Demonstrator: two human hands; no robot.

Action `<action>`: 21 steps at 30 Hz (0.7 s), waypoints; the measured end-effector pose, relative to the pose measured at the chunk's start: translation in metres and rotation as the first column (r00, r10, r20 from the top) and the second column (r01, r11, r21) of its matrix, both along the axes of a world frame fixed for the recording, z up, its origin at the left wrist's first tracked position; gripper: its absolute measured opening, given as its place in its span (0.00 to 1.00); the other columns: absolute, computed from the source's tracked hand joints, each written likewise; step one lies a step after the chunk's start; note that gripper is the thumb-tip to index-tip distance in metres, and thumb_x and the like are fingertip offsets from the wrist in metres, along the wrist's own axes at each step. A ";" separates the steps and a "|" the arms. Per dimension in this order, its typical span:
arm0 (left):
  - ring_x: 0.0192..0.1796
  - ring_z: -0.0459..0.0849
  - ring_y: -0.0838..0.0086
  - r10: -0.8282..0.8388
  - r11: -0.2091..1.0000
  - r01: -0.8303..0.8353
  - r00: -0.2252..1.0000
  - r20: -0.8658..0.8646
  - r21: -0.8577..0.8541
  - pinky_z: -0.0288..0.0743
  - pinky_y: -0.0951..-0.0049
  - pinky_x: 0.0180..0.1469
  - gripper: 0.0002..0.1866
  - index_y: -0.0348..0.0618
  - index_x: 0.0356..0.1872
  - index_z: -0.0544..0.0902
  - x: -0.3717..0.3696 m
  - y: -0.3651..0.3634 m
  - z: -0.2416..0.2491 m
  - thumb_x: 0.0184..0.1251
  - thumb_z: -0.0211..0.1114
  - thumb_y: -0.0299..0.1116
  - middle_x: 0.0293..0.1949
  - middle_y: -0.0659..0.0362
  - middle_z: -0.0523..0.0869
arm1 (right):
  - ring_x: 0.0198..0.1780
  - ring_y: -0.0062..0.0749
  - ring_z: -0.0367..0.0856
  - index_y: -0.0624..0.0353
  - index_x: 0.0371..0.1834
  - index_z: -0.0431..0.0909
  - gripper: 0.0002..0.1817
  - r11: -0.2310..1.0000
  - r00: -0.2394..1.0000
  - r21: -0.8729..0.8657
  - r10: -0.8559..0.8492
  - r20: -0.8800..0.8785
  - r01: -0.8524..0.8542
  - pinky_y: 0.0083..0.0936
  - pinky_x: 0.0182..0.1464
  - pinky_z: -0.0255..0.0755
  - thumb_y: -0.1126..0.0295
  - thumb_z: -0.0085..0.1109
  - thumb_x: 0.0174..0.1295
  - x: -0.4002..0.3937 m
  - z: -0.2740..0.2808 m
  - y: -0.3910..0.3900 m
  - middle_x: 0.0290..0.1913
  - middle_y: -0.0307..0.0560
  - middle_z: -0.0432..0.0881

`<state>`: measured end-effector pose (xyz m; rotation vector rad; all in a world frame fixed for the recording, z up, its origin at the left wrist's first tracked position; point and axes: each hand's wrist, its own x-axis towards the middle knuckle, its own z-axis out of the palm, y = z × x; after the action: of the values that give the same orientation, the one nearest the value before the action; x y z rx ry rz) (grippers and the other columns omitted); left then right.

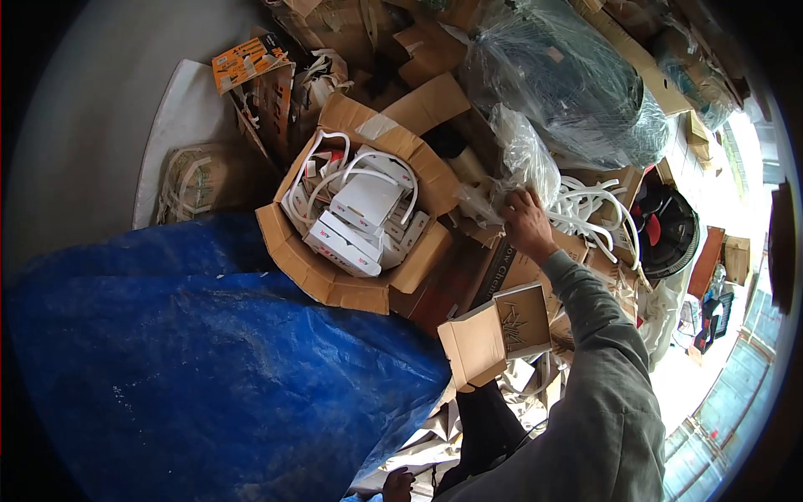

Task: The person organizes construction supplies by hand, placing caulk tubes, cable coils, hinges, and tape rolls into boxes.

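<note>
My right hand (528, 224) reaches out with its fingers closed on a crumpled clear plastic bag (529, 155). Beside that hand lies a tangle of white tubes or cords (585, 205). Nearer to me, a small open cardboard box (525, 318) holds several thin, nail-like pieces. Low in the view, close to my body, part of my left hand (399, 484) shows in shadow; whether its fingers are curled round anything cannot be made out.
A large open carton (335, 289) holds several white boxes (343, 243) and white tubing. A blue tarpaulin (209, 360) spreads over the left. Behind stand a big plastic-wrapped bundle (560, 84) and an orange-printed box (249, 63). A black round item (669, 230) lies right.
</note>
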<state>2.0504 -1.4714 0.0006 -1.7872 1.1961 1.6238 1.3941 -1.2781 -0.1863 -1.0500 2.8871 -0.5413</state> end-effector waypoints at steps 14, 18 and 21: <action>0.46 0.87 0.72 -0.214 0.977 0.215 0.977 -0.022 0.011 0.80 0.73 0.41 0.16 0.42 0.62 0.77 -0.034 -0.007 0.011 0.78 0.55 0.31 0.48 0.57 0.86 | 0.71 0.43 0.65 0.53 0.53 0.84 0.25 0.983 0.989 0.176 -0.072 0.126 0.049 0.54 0.78 0.47 0.69 0.65 0.47 0.021 -0.007 0.028 0.59 0.45 0.76; 0.45 0.87 0.72 -0.216 0.976 0.214 0.969 -0.120 -0.032 0.81 0.72 0.42 0.16 0.42 0.61 0.78 -0.039 -0.002 0.016 0.77 0.57 0.31 0.48 0.58 0.86 | 0.73 0.44 0.62 0.54 0.58 0.82 0.28 0.980 0.985 0.192 -0.087 0.151 0.057 0.55 0.78 0.46 0.68 0.66 0.47 0.028 -0.004 0.025 0.62 0.46 0.74; 0.46 0.87 0.73 -0.293 0.955 0.283 0.944 -0.150 -0.085 0.81 0.71 0.42 0.16 0.42 0.61 0.78 -0.023 -0.001 0.006 0.77 0.56 0.31 0.49 0.59 0.86 | 0.74 0.44 0.61 0.54 0.59 0.81 0.29 0.981 0.980 0.184 -0.099 0.173 0.066 0.55 0.79 0.45 0.67 0.65 0.48 0.026 0.001 0.020 0.63 0.46 0.74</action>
<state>2.0278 -1.4724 0.0061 -1.4532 1.5177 1.5947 1.4202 -1.2580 -0.1856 -0.8137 2.7662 -0.3534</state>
